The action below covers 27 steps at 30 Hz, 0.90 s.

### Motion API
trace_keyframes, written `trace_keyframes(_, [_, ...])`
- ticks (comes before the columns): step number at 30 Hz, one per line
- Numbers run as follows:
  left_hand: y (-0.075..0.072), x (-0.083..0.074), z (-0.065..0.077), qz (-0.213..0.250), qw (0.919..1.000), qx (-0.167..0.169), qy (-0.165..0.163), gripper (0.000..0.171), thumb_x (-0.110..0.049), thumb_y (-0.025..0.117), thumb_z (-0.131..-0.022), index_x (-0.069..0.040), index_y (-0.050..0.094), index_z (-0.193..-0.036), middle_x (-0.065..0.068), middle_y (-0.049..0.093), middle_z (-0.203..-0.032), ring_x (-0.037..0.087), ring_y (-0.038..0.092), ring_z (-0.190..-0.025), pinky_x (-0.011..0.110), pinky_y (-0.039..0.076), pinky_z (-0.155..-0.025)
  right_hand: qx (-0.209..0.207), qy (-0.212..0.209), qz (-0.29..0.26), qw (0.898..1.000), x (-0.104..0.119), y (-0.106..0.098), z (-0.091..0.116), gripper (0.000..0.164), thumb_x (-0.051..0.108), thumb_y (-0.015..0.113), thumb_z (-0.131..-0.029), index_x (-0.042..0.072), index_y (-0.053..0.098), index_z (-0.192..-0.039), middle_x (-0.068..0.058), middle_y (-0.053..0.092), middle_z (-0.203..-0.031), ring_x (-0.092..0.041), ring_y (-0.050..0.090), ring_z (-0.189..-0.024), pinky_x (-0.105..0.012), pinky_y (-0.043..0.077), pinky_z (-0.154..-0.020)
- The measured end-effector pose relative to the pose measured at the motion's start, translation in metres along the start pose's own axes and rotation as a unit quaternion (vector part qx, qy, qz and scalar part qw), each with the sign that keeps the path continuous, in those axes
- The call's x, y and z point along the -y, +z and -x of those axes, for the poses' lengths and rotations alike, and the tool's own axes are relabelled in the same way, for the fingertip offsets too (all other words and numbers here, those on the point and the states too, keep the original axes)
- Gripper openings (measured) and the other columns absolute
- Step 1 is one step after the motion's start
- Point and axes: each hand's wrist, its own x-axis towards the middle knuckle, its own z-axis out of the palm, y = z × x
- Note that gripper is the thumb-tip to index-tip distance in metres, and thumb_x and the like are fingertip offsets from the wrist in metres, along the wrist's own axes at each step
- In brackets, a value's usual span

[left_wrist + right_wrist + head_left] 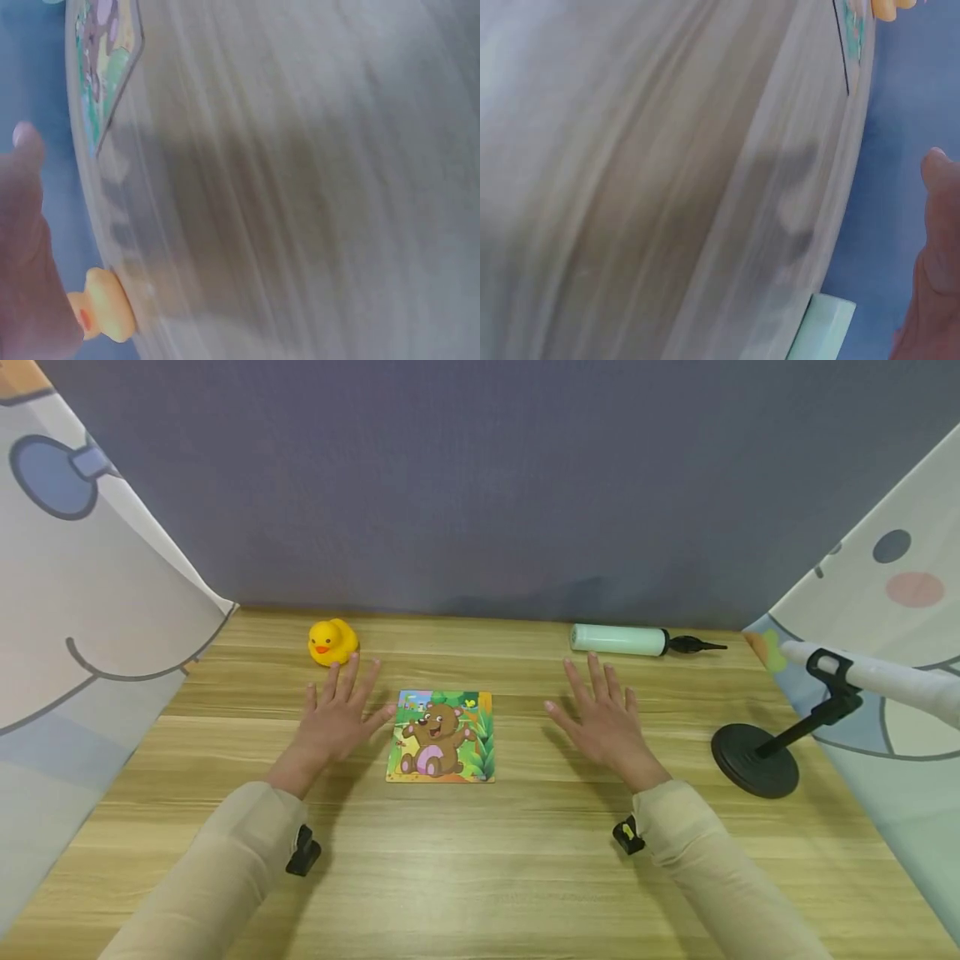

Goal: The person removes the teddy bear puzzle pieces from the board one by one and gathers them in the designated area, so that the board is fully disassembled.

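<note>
Table [465, 868] carries bear-picture board [441, 739] between left hand [334, 718], right hand [606, 720].

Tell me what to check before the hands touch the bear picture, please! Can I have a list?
1. Left hand free: ok, fingers spread, holding nothing.
2. Right hand free: ok, fingers spread, holding nothing.
3. Bear picture flat on the table: ok.
4. Yellow duck off the picture: ok, it sits upright beyond the left hand.
5. Pale green pump off the picture: ok, it lies on its side.
6. Picture made of loose pieces: cannot tell.
</note>
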Motion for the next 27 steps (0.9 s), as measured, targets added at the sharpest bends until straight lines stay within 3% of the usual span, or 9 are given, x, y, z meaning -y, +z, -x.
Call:
trace_keyframes(6, [0.001,-0.010,0.000,0.018,0.9976,0.042,0.052,0.097,-0.061,0.059,-0.096,-0.017,0.008,-0.165,0.019,-0.008,-0.169,0.048,-0.005,-0.152,0.072,-0.004,-0.115,0.001,-0.019,-0.006,1.000,0.014,0.000,-0.008,0.081,0.065,0.034,-0.103,0.028,-0.004,-0.165,-0.007,-0.018,-0.169,-0.039,-0.007,-0.155,-0.068,0.004,-0.119])
trace_keyframes(12, [0.004,-0.016,0.000,0.018,0.9937,0.068,0.087,0.111,-0.059,0.073,-0.085,-0.014,0.010,-0.164,0.022,-0.002,-0.169,0.052,-0.002,-0.151,0.072,-0.002,-0.116,-0.006,-0.078,-0.041,0.996,0.025,0.005,-0.016,0.080,0.054,0.046,-0.105,0.023,0.003,-0.165,-0.011,-0.005,-0.171,-0.040,0.001,-0.155,-0.066,0.010,-0.120])
trace_keyframes(19, [0.002,-0.021,-0.003,0.003,0.9917,0.093,0.089,0.119,-0.059,0.080,-0.077,-0.011,0.016,-0.164,0.024,0.005,-0.168,0.051,0.001,-0.151,0.073,0.003,-0.116,0.004,-0.141,-0.087,0.986,0.037,0.012,-0.024,0.077,0.046,0.055,-0.104,0.021,0.015,-0.165,-0.012,0.010,-0.170,-0.044,0.016,-0.152,-0.067,0.019,-0.118])
trace_keyframes(27, [0.000,-0.023,-0.006,0.001,0.9888,0.127,0.078,0.126,-0.061,0.084,-0.069,-0.012,0.017,-0.164,0.025,0.005,-0.167,0.049,-0.001,-0.152,0.072,0.000,-0.116,0.049,-0.145,-0.136,0.979,0.050,0.023,-0.031,0.076,0.045,0.063,-0.100,0.022,0.027,-0.163,-0.011,0.019,-0.169,-0.043,0.019,-0.152,-0.069,0.024,-0.114])
